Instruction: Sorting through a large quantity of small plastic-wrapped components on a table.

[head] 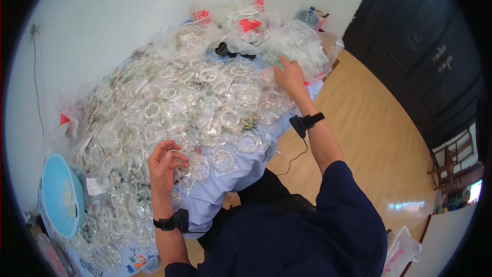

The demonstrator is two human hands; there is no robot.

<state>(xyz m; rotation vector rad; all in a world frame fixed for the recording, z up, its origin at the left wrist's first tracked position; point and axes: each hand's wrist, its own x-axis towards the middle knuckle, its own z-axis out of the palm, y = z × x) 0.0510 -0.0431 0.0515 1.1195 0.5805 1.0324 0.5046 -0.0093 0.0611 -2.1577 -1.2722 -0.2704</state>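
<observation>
Bracelets in clear plastic sleeves (230, 117) cover a table spread with a light blue cloth (246, 165). Above the near part of the pile is my left hand (165, 163), fingers curled and apart, with nothing seen in it. My right hand (291, 75) reaches to the far right of the pile, beside a large clear bag of packed pieces (296, 46); its fingers are apart and appear to hold nothing. A black strap with a small device sits on each wrist. Among the sleeves lies a yellow-green bracelet (249, 122).
A light blue plastic basin (78, 200) with a few sleeves stands at the left. Stuffed plastic bags (194, 40) line the table's far edge by the wall. Black straps (226, 50) lie near them. A dark door (415, 42) and wooden chair (451, 161) are at the right.
</observation>
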